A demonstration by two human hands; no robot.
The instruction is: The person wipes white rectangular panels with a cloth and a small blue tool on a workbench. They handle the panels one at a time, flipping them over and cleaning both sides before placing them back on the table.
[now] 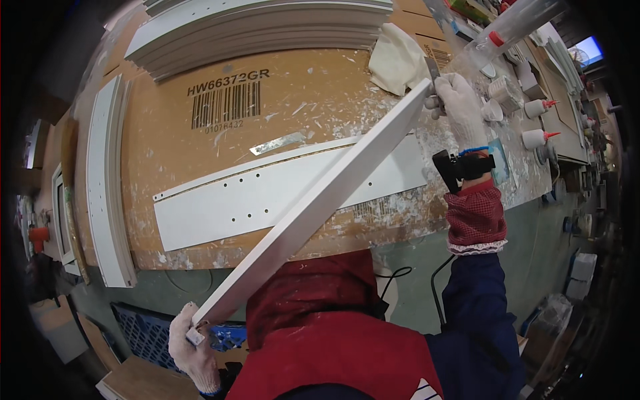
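A long white board (313, 203) is held tilted across the front of the table, its near end by my body and its far end at the upper right. My left hand (192, 350), in a white glove, is closed round the near end. At the far end, my gloved right hand (460, 107) has its fingers curled round a small grey metal tool (433, 69), whose exact kind I cannot make out. The tool lies against or right beside the board's tip. Beneath the held board, a white panel with drilled holes (220, 217) lies flat on the cardboard-covered table (160, 143).
Stacked white boards (267, 37) lie at the back, more (107, 187) at the left edge. A white cloth (398, 60) sits near my right hand. Further right are red-tipped glue bottles (535, 139) and a small cup (492, 110). A metal strip (277, 143) and white flakes lie about.
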